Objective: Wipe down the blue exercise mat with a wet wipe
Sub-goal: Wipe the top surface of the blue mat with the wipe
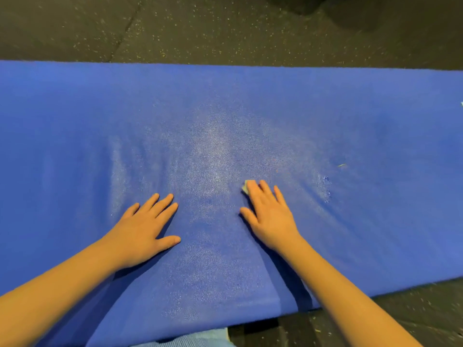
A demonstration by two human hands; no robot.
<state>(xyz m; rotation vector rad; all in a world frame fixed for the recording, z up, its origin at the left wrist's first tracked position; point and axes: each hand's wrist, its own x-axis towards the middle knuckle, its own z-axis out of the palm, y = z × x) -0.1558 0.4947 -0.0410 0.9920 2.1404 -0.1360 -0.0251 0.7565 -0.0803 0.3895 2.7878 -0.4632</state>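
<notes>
The blue exercise mat (75, 121) lies flat across the whole view, with a damp, shiny patch in its middle. My right hand (269, 216) presses flat on the mat with straight fingers. A small pale wet wipe (245, 187) lies under its fingertips, and only a corner of it shows. My left hand (144, 232) rests flat on the mat to the left, fingers spread, holding nothing.
Dark speckled rubber floor (200, 28) runs beyond the mat's far edge and at the near right corner. A small pale speck (341, 165) lies on the mat right of my right hand. Light blue cloth (190, 340) shows at the bottom edge.
</notes>
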